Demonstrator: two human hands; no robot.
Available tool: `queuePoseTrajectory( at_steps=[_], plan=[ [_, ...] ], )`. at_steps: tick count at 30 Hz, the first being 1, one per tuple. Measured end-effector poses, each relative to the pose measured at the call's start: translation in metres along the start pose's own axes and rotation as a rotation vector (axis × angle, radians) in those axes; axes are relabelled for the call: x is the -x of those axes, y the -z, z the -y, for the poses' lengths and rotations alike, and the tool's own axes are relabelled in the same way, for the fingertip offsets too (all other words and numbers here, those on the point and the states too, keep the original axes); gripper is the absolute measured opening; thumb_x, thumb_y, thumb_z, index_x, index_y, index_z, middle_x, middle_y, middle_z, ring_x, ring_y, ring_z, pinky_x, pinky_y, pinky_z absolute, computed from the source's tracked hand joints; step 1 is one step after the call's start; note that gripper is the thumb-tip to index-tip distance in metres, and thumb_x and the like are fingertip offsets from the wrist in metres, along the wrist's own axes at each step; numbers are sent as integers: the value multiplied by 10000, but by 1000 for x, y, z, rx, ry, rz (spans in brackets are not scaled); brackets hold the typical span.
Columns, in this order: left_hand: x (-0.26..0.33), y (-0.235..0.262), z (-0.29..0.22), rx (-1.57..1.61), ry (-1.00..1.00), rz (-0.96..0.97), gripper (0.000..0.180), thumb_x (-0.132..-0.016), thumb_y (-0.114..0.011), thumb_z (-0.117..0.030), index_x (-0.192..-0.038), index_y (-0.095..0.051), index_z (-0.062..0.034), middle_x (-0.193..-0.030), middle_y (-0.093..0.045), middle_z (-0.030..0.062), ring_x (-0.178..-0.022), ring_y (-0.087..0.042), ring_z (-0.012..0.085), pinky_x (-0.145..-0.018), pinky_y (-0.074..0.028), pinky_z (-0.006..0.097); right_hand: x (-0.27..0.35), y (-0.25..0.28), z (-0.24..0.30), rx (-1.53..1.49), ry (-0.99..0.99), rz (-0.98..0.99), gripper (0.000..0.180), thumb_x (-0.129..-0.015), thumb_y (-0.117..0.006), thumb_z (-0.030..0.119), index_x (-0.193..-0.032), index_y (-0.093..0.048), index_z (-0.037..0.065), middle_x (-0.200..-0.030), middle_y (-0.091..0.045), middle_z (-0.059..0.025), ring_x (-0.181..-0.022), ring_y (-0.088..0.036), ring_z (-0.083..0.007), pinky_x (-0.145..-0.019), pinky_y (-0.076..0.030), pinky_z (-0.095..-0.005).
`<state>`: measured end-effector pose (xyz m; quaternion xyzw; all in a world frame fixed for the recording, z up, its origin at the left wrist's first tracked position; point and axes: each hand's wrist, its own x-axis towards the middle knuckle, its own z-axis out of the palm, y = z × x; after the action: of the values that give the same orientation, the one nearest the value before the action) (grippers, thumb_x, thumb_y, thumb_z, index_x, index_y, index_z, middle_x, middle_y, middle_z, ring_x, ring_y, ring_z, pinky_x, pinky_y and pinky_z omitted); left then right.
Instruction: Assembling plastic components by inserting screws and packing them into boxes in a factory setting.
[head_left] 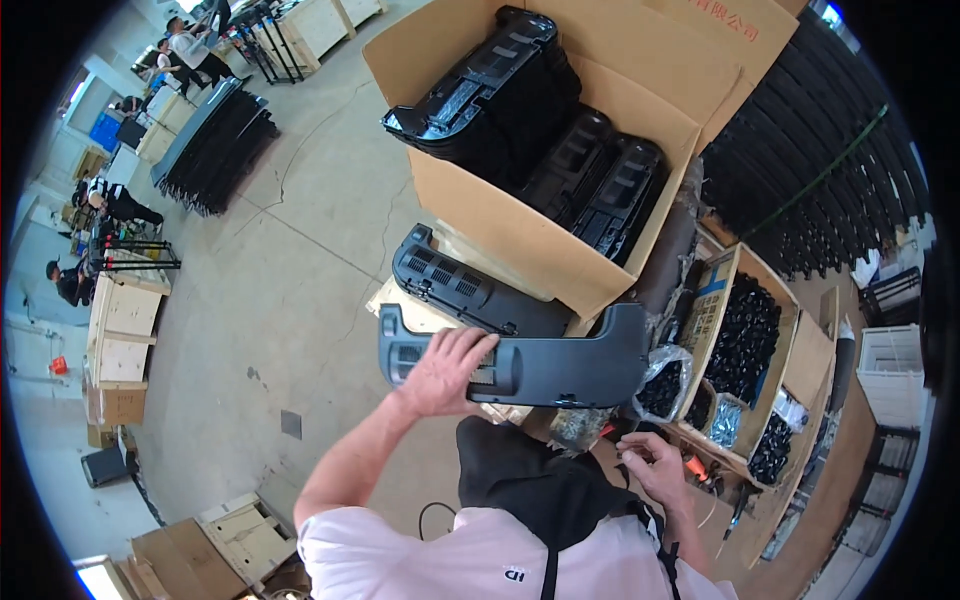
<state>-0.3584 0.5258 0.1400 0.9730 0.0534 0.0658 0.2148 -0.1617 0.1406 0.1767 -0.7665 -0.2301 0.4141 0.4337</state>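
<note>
A long dark grey plastic panel with slotted vents and raised corners lies in front of my body. My left hand grips its left half, fingers over the top face near the vents. Behind it, a second similar panel rests at a slant below the carton. My right hand is apart from the panel, to its lower right by the parts bench. Its thumb and fingers are drawn together, with something small and dark at the tips that I cannot make out.
A cardboard carton holding several black plastic panels stands ahead. At right, a wooden tray holds many small black parts, beside a plastic bag of them. Stacked black sheets rise beyond. People work at crates far left.
</note>
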Motion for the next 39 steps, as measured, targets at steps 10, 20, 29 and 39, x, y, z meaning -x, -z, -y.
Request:
queuePoseTrajectory(
  at_steps=[10, 20, 29, 39],
  plan=[
    [-41, 15, 156, -286, -186, 368, 1126, -587, -876, -312, -1564, -369, -75, -1472, -491, 177, -1406, -450, 354, -1196, -323, 498, -17, -43, 19, 109, -20, -101, 285, -936, -728, 139, -1183, -719, -4, -1065, -772, -114, -985, -742, -198, -916, -580, -346],
    [-103, -58, 203, -326, -195, 524, 1141, -594, -877, -349, -1576, -340, -124, -1473, -487, 120, -1397, -463, 292, -1195, -318, 458, -3, -47, 13, 107, -101, -223, 322, -927, -736, 152, -1206, -717, -9, -1093, -759, -125, -1006, -739, -206, -916, -574, -344],
    [-101, -53, 191, -405, -112, 572, 1359, -574, -926, -603, -1648, -210, -177, -1651, -326, 138, -1539, -305, 345, -1246, -239, 631, 2, -45, -3, 62, -173, -231, 350, -920, -734, 159, -1227, -710, -7, -1120, -758, -137, -1031, -741, -214, -931, -575, -345],
    [-260, 26, 83, 86, -113, -393, 197, -888, -774, -243, -972, -722, -72, -997, -679, 126, -976, -665, 350, -855, -546, 464, -9, -25, -8, 111, -117, -279, 344, -915, -741, 183, -1207, -714, 4, -1112, -765, -133, -992, -757, -234, -907, -590, -363]
  ],
)
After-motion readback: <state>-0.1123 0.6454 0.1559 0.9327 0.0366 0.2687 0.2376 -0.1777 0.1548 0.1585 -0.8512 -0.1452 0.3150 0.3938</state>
